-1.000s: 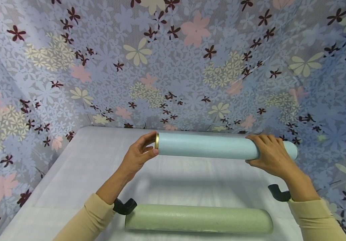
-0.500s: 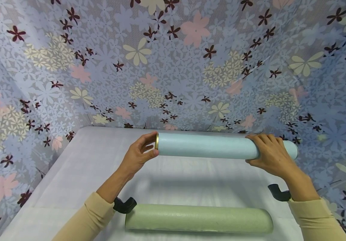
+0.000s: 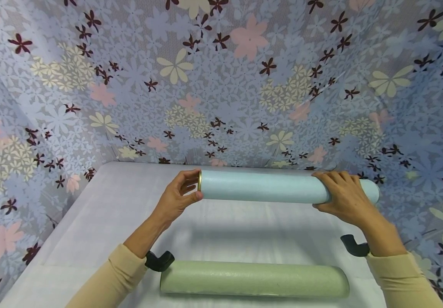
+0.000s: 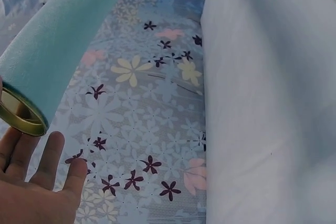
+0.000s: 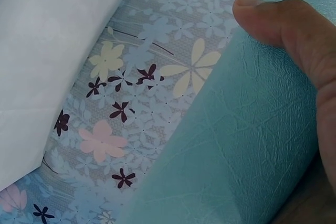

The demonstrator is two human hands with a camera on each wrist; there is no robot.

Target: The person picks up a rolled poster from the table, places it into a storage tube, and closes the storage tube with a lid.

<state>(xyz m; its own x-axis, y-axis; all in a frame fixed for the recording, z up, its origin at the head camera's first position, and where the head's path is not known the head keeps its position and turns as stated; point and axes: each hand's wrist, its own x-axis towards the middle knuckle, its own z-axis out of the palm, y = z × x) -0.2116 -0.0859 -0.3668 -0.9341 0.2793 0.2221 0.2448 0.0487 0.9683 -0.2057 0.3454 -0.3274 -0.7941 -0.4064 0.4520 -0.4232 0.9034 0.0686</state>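
A light-blue tube (image 3: 260, 186) with a gold-rimmed left end lies level in the air above the far part of the table. My right hand (image 3: 344, 199) grips it from above near its right end; in the right wrist view the thumb presses along the creased, leather-like surface of the tube (image 5: 236, 119). At the other end, my left hand (image 3: 176, 197) holds the gold rim (image 4: 23, 116) between thumb and forefinger, its remaining fingers spread beside the opening. A pale-green tube or half-round roll (image 3: 254, 279) lies on the table, nearer to me, parallel to the blue one.
A white cloth covers the table (image 3: 90, 231). Behind and at both sides hangs a flowered curtain (image 3: 221, 85), close to the table's far edge. Black curved mounts (image 3: 159, 261) stick out at both wrists; the left one overlaps the green piece's left end.
The blue tube and my right hand have shifted very slightly to the left. Both holds look the same, and the green piece has stayed put.
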